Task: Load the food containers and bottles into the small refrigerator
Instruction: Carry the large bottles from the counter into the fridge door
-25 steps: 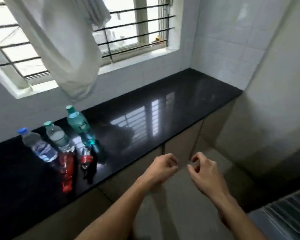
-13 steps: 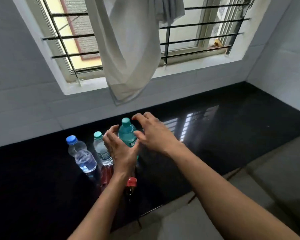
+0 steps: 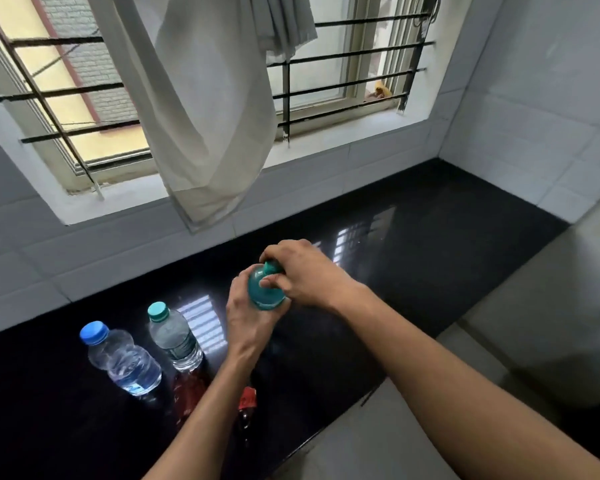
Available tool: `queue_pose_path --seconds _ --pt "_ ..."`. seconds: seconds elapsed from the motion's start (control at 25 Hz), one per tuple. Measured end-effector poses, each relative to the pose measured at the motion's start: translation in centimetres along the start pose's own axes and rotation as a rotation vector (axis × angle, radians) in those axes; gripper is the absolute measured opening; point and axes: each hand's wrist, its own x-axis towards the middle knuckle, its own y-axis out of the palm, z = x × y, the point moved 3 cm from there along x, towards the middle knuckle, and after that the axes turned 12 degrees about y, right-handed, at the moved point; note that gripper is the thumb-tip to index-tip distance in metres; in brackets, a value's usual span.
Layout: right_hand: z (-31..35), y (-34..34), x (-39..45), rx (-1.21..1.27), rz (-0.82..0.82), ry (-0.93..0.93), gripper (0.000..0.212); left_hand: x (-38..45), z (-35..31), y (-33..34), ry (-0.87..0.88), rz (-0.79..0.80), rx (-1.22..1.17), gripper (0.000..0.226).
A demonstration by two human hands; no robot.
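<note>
While hands grip teal bottle (image 3: 264,292), other labels (image 3: 182,348) unreadable

Left hand (image 3: 248,318) clenched; right hand (image 3: 300,273) fingers (image 3: 267,281) pinched.

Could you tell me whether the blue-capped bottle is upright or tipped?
Upright: the blue-capped bottle stands on the counter, cap on top.

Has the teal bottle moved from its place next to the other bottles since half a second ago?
Yes. The teal bottle now sits farther right of the green-capped bottle, held by both the left hand and right hand.
</note>
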Motion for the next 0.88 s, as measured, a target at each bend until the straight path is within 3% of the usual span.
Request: queue_pose_path --seconds 0.12,0.28,0.4,0.52,0.6,0.76,0.88 --pt "-5.0 -4.8 -6.5 0.006 0.021 0.094 0.056 -0.4 -5.0 4.1 0.17 0.237 -0.035 0.078" --pt "-12.9 -11.0 -18.0 -0.102 -0.183 0.294 0.015 -4.1 -15.1 11.5 0.286 0.673 -0.207 0.065" --pt "-17.9 -12.6 -26.9 -0.303 -0.359 0.481 0.047 -9.2 -22.1 17.1 0.404 0.879 -0.278 0.056" --pt "-23.7 -11.7 -36.3 -0.273 -0.52 0.764 0.068 -15.7 -27.6 22.8 0.545 1.044 -0.286 0.058" --pt "-27.0 -11.2 -43.3 -0.256 -0.593 0.88 0.078 -20.3 -30.7 26.8 0.582 1.241 -0.314 0.062" --pt "-30.4 -10.9 -55.8 -0.331 -0.513 0.809 0.061 -27.6 -37.0 33.2 0.642 1.764 -0.351 0.061" --pt "-32.4 -9.9 -63.9 -0.354 -0.617 0.829 0.05 -34.4 -42.5 36.6 0.682 2.079 -0.431 0.068"
